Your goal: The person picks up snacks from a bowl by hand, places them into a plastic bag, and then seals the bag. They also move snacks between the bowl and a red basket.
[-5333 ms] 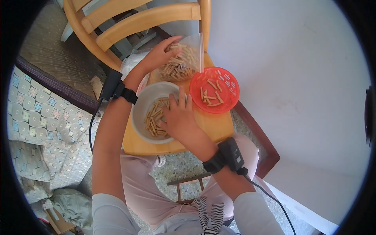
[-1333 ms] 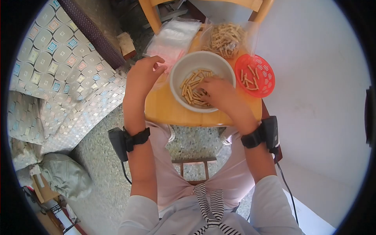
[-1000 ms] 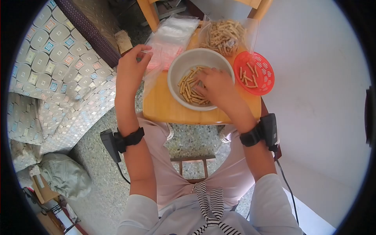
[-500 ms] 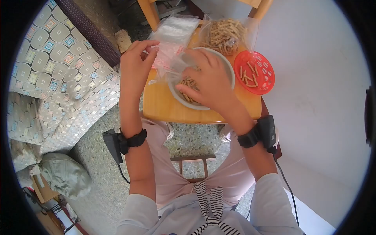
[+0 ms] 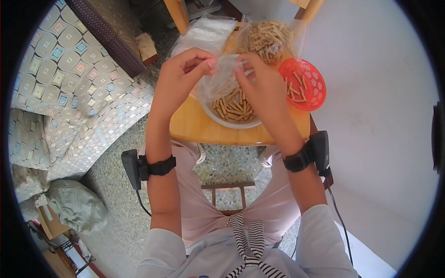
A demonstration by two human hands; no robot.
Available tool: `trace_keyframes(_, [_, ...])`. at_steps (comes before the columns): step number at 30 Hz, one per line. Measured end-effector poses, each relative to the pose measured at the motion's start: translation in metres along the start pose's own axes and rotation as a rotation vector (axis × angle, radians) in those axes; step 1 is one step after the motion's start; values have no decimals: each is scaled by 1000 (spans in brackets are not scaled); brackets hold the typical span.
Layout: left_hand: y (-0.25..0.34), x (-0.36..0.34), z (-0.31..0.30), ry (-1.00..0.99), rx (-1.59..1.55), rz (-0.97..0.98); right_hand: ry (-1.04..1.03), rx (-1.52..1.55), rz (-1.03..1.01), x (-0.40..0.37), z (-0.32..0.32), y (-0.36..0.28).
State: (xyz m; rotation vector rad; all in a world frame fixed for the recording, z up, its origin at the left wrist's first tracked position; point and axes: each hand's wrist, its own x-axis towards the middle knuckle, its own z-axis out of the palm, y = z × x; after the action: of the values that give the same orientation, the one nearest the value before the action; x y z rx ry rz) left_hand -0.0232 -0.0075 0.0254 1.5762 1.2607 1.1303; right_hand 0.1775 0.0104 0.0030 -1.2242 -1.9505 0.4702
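Right hand out of bowl, pinching bag with left hand.

Both bare forearms are pointing forward and angling inward, bringing the two hands close together, fingertips nearly meeting. The left hand is arching palm-down, its thumb and forefinger pinching tight at the tips while the other fingers are curling loosely just behind that pinch. The right hand is facing it from just across the pinch, thumb and fingers likewise pinching, its wrist bending slightly inward.
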Motion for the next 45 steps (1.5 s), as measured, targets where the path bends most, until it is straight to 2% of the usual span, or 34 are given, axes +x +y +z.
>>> trace_keyframes(2, [-3,1,0,67,-126,-83,-4,-3,177,0,-4,-7])
trace_keyframes(6, [-3,1,3,99,-167,-111,-45,-37,165,-2,-1,2])
trace_keyframes(8, [-1,1,5,137,-235,-118,-56,521,249,-1,6,6])
trace_keyframes(9, [-2,1,4,136,-235,-118,-56,521,249,1,6,7])
trace_keyframes(11, [-3,1,3,86,-49,6,-18,900,273,7,2,6])
trace_keyframes(15, [-2,1,8,167,0,39,-106,1118,251,14,-9,2])
trace_keyframes(17, [-3,2,12,278,152,147,-268,1252,230,14,-8,5])
trace_keyframes(21, [-3,1,14,287,235,110,-417,1476,186,9,-3,-1])
trace_keyframes(23, [-5,3,15,293,114,82,-474,1531,347,9,-7,-3])
trace_keyframes(24, [-5,2,15,293,113,81,-475,1530,348,10,-5,1])
trace_keyframes(26, [-2,2,14,271,-374,-109,-484,1682,262,14,-1,6])
trace_keyframes(27, [-1,1,13,270,-375,-109,-483,1682,263,13,0,4])
trace_keyframes(29, [2,-2,10,181,-699,-153,-296,1252,288,11,2,-3])
trace_keyframes(30, [2,-3,10,181,-699,-153,-296,1252,287,11,1,-2])
trace_keyframes(32, [1,-5,11,113,-859,-169,-311,939,231,9,1,2])
trace_keyframes(33, [0,-4,12,115,-859,-170,-313,940,232,9,3,3])
trace_keyframes(35, [-3,-3,13,70,-750,-248,-246,745,216,10,5,5])
trace_keyframes(39, [-5,-2,21,40,-641,-251,-160,814,285,12,2,7])
trace_keyframes(41, [-7,-1,30,8,-170,-56,1,960,280,14,9,7])
trace_keyframes(42, [-9,-1,31,8,-171,-56,1,960,280,14,11,5])
trace_keyframes(44, [-10,1,32,165,75,-10,-26,1166,363,13,13,2])
trace_keyframes(45, [-9,1,32,164,72,-9,-25,1163,364,12,15,7])
